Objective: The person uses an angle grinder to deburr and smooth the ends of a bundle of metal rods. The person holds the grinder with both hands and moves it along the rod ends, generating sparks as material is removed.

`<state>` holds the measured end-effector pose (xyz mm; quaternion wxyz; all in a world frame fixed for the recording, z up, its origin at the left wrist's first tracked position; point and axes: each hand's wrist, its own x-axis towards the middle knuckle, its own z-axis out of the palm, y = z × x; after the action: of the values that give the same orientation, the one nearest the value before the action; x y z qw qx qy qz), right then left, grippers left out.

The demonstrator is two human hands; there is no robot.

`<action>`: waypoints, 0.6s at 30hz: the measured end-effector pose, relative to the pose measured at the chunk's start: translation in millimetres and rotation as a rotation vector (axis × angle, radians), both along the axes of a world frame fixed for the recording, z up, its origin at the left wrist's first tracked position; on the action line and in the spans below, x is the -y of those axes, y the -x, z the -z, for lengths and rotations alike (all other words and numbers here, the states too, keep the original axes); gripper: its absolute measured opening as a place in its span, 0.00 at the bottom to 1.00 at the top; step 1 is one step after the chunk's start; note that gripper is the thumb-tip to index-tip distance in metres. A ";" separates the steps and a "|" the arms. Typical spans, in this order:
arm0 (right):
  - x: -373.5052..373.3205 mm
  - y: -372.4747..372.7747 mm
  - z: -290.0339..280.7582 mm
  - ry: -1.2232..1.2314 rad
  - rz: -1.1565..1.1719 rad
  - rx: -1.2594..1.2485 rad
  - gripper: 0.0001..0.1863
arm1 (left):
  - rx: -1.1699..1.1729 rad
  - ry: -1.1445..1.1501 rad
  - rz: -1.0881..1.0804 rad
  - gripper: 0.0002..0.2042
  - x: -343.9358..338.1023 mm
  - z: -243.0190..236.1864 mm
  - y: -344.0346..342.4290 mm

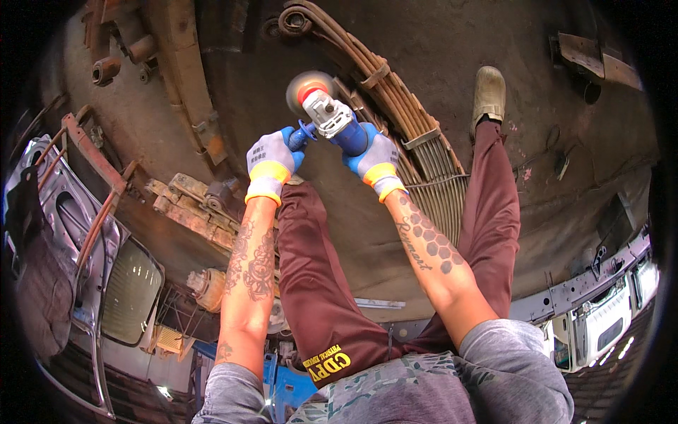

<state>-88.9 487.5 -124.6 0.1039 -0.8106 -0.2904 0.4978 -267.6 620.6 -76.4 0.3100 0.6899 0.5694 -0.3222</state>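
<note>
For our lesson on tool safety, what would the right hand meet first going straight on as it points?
The right hand would meet the grinder in its grip; then perhaps the disc, though depth is unclear.

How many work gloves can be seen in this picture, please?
2. One glove is on the left hand, around the side handle of the grinder; the other glove is on the right hand, around its blue body.

Dim floor [367,240], blurred grinder disc [305,83], bent edges, black rim.
</note>
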 end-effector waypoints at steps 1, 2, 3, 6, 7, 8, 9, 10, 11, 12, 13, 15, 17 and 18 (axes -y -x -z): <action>-1.9 -2.2 -0.6 0.014 -0.016 -0.007 0.25 | -0.013 -0.007 0.012 0.13 0.0 0.4 -0.8; -3.9 -3.2 -1.1 0.018 -0.010 0.000 0.25 | -0.026 -0.014 0.023 0.13 0.1 1.0 -1.5; -6.1 -3.7 -1.7 0.021 -0.005 0.006 0.25 | -0.039 -0.021 0.034 0.12 -0.4 1.2 -2.4; -11.3 -6.3 -3.4 0.019 -0.009 0.020 0.25 | -0.008 -0.051 0.019 0.11 -9.3 -4.3 -8.5; -15.8 -8.9 -3.2 0.012 -0.013 0.024 0.25 | -0.004 -0.058 0.012 0.10 -13.0 -4.6 -10.7; -18.9 -10.9 -1.8 0.002 -0.009 0.012 0.25 | 0.003 -0.088 0.018 0.09 -14.2 -5.0 -12.9; -17.9 -11.9 -1.5 0.003 -0.020 0.012 0.25 | 0.004 -0.082 0.009 0.09 -12.5 -6.2 -14.0; -18.2 -13.6 0.6 -0.001 -0.029 0.016 0.26 | 0.008 -0.081 0.002 0.09 -13.1 -7.2 -15.6; -18.0 -15.6 2.4 -0.003 -0.037 0.020 0.26 | 0.012 -0.079 -0.004 0.09 -13.2 -8.1 -16.6; -16.1 -17.4 2.9 -0.006 -0.037 0.025 0.26 | 0.024 -0.073 -0.004 0.10 -11.1 -7.1 -15.1; -9.5 -17.6 1.2 -0.005 -0.039 0.028 0.26 | 0.029 -0.062 0.000 0.10 -6.9 -6.7 -14.3; 4.5 -16.8 -2.5 0.017 -0.032 0.035 0.27 | 0.040 -0.036 0.009 0.10 1.4 -5.6 -15.1; 20.4 -17.4 -3.6 0.055 -0.015 0.041 0.28 | 0.030 -0.022 0.025 0.11 14.4 -2.0 -18.4; 27.1 -17.3 -2.9 0.092 -0.019 0.050 0.28 | 0.026 -0.015 0.031 0.12 21.9 2.4 -17.5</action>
<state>-71.6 460.4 -121.7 0.0546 -0.8239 -0.2776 0.4911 -250.0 598.7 -78.8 0.3072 0.7052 0.5567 -0.3136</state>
